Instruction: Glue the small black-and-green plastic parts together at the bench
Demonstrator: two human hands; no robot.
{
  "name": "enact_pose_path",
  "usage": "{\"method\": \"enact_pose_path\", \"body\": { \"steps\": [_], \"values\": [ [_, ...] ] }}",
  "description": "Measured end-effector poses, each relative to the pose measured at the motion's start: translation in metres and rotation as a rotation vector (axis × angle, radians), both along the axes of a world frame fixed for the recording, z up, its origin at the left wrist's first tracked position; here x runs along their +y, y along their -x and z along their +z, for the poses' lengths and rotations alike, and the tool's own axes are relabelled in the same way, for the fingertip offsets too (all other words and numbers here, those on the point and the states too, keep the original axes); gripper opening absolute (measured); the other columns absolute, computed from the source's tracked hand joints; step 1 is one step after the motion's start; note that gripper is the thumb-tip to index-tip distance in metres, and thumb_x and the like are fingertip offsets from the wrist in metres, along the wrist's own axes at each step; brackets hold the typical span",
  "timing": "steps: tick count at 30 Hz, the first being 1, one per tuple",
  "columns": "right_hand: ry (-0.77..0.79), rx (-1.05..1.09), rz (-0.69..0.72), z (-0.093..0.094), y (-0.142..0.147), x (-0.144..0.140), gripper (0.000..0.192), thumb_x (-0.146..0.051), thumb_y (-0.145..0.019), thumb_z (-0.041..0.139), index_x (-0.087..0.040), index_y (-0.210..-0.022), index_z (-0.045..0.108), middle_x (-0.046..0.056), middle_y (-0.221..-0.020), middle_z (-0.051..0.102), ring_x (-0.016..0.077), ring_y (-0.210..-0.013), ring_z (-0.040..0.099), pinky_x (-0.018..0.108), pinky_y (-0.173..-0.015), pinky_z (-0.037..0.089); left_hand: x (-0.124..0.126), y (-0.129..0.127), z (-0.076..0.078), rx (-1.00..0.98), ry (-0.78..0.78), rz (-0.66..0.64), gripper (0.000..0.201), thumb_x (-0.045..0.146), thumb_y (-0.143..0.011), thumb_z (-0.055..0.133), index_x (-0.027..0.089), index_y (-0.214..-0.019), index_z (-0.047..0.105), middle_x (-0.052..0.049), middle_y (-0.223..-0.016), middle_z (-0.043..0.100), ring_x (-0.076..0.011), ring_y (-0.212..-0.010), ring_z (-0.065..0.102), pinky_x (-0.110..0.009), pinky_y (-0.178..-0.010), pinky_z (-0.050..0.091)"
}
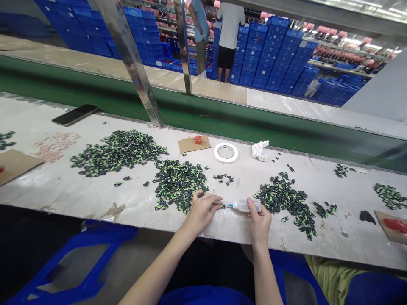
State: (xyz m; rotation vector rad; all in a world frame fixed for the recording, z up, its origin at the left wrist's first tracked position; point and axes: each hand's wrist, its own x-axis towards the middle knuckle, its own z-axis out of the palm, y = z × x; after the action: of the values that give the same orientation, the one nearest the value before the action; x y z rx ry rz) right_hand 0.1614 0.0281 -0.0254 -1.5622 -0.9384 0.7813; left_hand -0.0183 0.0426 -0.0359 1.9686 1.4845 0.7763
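Observation:
My left hand (202,209) pinches one small dark-and-green part (222,206) at the table's near edge. My right hand (258,219) holds a small clear squeeze bottle (245,205) lying sideways, its nozzle touching that part. A heap of the same green-and-black parts (178,181) lies just behind my left hand. Another heap (286,199) lies right of the bottle. The largest pile (117,152) spreads at the far left.
A white tape roll (225,152), crumpled tissue (260,150), cardboard piece (193,144) with a small red cap (198,139) and a phone (75,115) lie on the worn white table (95,195). A green conveyor (222,116) runs behind. Two people stand by blue crates (276,55).

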Motion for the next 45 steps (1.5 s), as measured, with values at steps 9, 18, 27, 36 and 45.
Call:
{"method": "enact_pose_path", "body": {
  "steps": [9, 18, 27, 36, 45],
  "values": [
    [-0.004, -0.012, 0.049, 0.0027, 0.0032, -0.0010, 0.045, -0.058, -0.067, 0.066, -0.018, -0.052, 0.053, -0.003, -0.048, 0.045, 0.0121, -0.049, 0.040, 0.025, -0.047, 0.034, 0.0010, 0.0019, -0.0033, -0.052, 0.000, -0.007, 0.013, 0.018, -0.082, 0.064, 0.023, -0.093, 0.068, -0.002, -0.086, 0.078, -0.0215, -0.086, 0.071, -0.051, -0.105, 0.030],
    [0.014, -0.013, 0.049, 0.0030, 0.0029, -0.0009, 0.045, -0.058, -0.066, 0.066, -0.017, -0.053, 0.054, -0.003, -0.049, 0.045, 0.0121, -0.050, 0.040, 0.025, -0.049, 0.034, 0.0013, 0.0004, 0.0005, -0.036, 0.010, 0.016, 0.012, 0.017, -0.082, 0.063, 0.024, -0.090, 0.069, -0.001, -0.085, 0.078, -0.0213, -0.087, 0.071, -0.048, -0.104, 0.031],
    [0.026, -0.021, 0.047, 0.0079, 0.0044, -0.0006, 0.042, -0.055, -0.065, 0.066, -0.019, -0.051, 0.050, -0.003, -0.048, 0.043, 0.0121, -0.050, 0.038, 0.026, -0.049, 0.034, 0.0018, 0.0003, 0.0038, -0.034, 0.029, 0.014, 0.012, 0.016, -0.081, 0.064, 0.023, -0.090, 0.068, -0.001, -0.084, 0.078, -0.0212, -0.087, 0.071, -0.049, -0.105, 0.029],
    [0.001, -0.013, 0.025, 0.0045, 0.0045, -0.0008, 0.042, -0.054, -0.067, 0.065, -0.020, -0.050, 0.046, -0.004, -0.047, 0.040, 0.0119, -0.050, 0.037, 0.025, -0.047, 0.033, 0.0020, 0.0008, 0.0041, -0.025, 0.026, 0.006, 0.011, 0.017, -0.082, 0.062, 0.023, -0.090, 0.068, -0.001, -0.085, 0.078, -0.0211, -0.088, 0.071, -0.049, -0.104, 0.030],
    [0.007, -0.032, 0.059, 0.0051, 0.0040, 0.0007, 0.043, -0.056, -0.067, 0.065, -0.018, -0.051, 0.051, -0.003, -0.048, 0.043, 0.0118, -0.049, 0.038, 0.025, -0.048, 0.033, 0.0018, 0.0004, 0.0039, -0.027, 0.032, 0.007, 0.013, 0.015, -0.080, 0.063, 0.023, -0.089, 0.067, -0.001, -0.085, 0.078, -0.0214, -0.087, 0.071, -0.051, -0.104, 0.029]
  ]
}}
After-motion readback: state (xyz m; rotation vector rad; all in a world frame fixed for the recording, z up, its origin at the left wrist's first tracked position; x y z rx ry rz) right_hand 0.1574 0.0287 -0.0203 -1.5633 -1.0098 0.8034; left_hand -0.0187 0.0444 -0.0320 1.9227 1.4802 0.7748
